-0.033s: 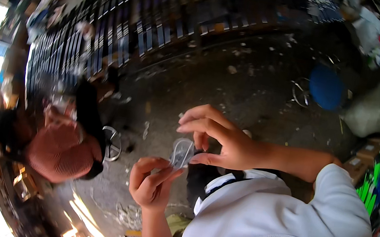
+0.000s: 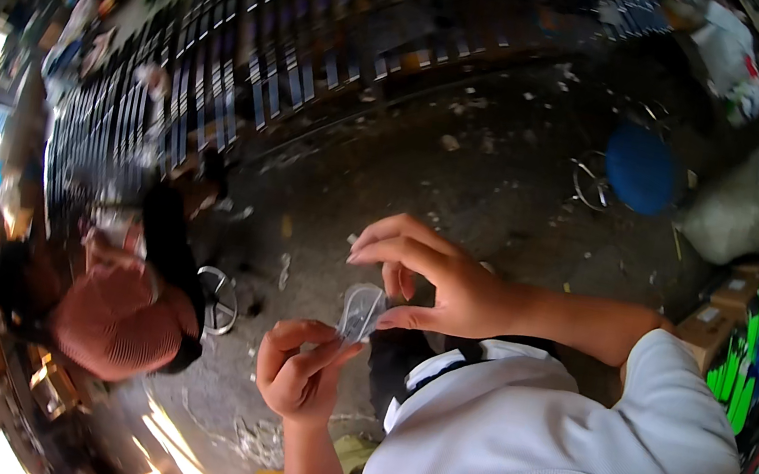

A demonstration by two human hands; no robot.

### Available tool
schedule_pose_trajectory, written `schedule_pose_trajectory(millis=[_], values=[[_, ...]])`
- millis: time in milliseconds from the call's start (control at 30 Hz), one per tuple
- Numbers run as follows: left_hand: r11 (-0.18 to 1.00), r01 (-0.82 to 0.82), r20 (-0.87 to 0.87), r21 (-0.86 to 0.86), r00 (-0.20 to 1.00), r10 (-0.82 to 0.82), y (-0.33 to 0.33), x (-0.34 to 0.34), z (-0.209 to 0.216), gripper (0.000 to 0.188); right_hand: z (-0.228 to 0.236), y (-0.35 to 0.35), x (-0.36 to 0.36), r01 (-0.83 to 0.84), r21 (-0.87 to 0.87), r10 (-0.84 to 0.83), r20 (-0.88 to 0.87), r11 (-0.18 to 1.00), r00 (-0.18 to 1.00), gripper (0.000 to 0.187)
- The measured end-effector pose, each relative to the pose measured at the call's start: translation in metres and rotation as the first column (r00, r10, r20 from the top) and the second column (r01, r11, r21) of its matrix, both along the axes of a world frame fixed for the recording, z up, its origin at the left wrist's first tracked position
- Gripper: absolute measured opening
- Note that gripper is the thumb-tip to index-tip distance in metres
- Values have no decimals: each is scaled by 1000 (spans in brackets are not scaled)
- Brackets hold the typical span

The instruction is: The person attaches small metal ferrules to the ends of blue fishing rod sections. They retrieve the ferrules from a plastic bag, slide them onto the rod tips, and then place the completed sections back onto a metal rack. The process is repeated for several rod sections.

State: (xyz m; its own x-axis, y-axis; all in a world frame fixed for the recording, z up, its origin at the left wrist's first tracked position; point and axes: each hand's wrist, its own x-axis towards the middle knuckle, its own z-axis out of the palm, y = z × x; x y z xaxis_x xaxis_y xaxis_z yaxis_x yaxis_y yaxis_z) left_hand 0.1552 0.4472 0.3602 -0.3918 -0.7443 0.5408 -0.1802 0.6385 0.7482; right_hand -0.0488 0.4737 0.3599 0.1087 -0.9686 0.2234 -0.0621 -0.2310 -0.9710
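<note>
My left hand [image 2: 300, 367] pinches a small clear plastic piece [image 2: 361, 311] between thumb and fingers. The piece is flat and rounded, with a pale oval outline; its exact kind is hard to make out. To its right is my right hand [image 2: 439, 276], fingers curved and spread apart. Its thumb tip lies close to the piece's right edge; whether they touch I cannot tell. The other right fingers arch above the piece, and nothing clear shows between them.
Long dark strips [image 2: 218, 56] line a rack across the back. At left sits a person in a reddish top [image 2: 117, 313], near a wheeled base [image 2: 216, 300]. A blue round stool [image 2: 642, 172], a pale sack [image 2: 745, 210] and cardboard boxes [image 2: 708, 331] stand at right. Scraps litter the floor.
The surroundings have shifted slightly in the picture, as my head turned. Both hands hold nearly the same pose, and the plastic piece is tilted a little differently.
</note>
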Motion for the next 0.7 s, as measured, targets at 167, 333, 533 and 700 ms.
schedule_pose_trajectory(millis=[167, 333, 533, 700], values=[[981, 174, -71, 83, 983, -169, 43, -149, -24, 29, -29, 80, -149, 151, 48, -149, -54, 987, 987, 16], [912, 388, -43, 135, 922, -386, 62, -267, -27, 28, -34, 144, -243, 399, 123, -407, 40, 908, 913, 14], [707, 510, -42, 490, 824, -565, 64, -354, -30, 36, -46, 174, -309, 511, 95, -520, 153, 854, 840, 11], [651, 620, 275, 437, 597, -754, 57, -430, -40, 23, -67, 186, -347, 578, 60, -580, 14, 814, 814, 10]])
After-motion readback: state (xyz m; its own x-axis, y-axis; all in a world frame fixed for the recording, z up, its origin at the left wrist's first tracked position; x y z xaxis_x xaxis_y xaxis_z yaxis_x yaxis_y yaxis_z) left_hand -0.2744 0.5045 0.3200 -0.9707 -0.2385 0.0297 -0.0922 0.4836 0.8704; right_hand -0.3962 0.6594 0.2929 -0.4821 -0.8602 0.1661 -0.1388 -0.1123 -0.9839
